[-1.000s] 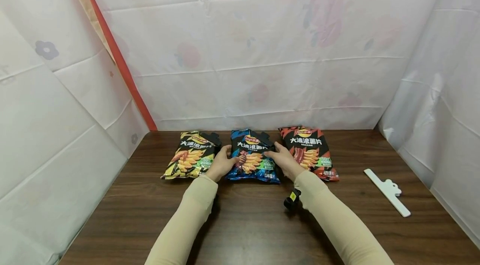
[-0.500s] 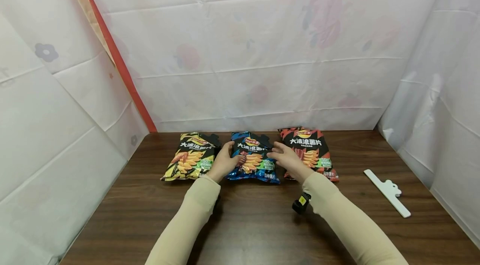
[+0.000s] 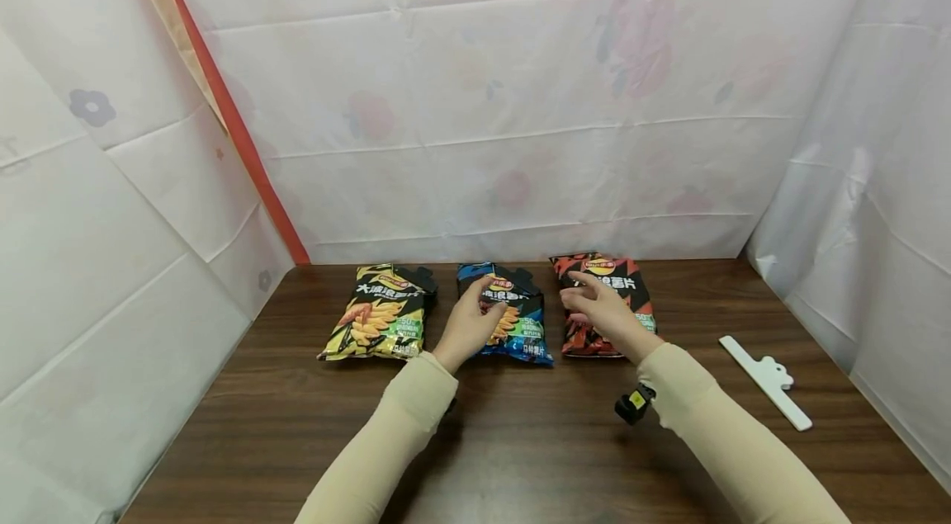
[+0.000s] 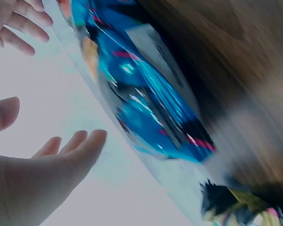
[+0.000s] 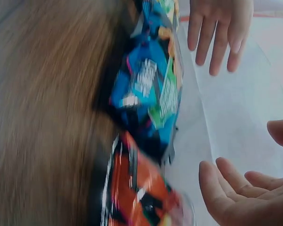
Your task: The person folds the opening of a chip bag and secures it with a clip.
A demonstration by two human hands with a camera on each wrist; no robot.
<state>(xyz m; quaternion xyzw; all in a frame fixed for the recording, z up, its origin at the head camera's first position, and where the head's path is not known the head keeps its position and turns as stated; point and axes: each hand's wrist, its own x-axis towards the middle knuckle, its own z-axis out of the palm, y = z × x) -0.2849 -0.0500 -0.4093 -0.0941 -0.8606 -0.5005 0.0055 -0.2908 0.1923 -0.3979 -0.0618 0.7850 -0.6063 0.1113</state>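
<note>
A dark brown wooden table (image 3: 520,441) is spread before me, its near edge out of view. Nearest, my cream sleeves (image 3: 371,446) reach in, with a black device (image 3: 635,404) at my right cuff. Inside the table's right edge a white clip (image 3: 767,382) lies loose, well apart from every bag. Farther in, my left hand (image 3: 470,319) hangs over the blue chip bag (image 3: 523,318), fingers relaxed and holding nothing; my right hand (image 3: 611,316), just as loose, is in front of the red chip bag (image 3: 624,283) and grips nothing either. The three bags lie in a row along the far edge: the yellow chip bag (image 3: 375,313) toward the far left corner, blue mid-edge, red right of it. The yellow bag has a black clip (image 3: 419,278) at its upper right, and the blue one has another black clip (image 3: 522,281); I see none on the red. As I judge it, the row is set and two bags are clipped, leaving the red bag and the white clip unpaired. Beyond hangs a pale printed sheet (image 3: 475,95).
</note>
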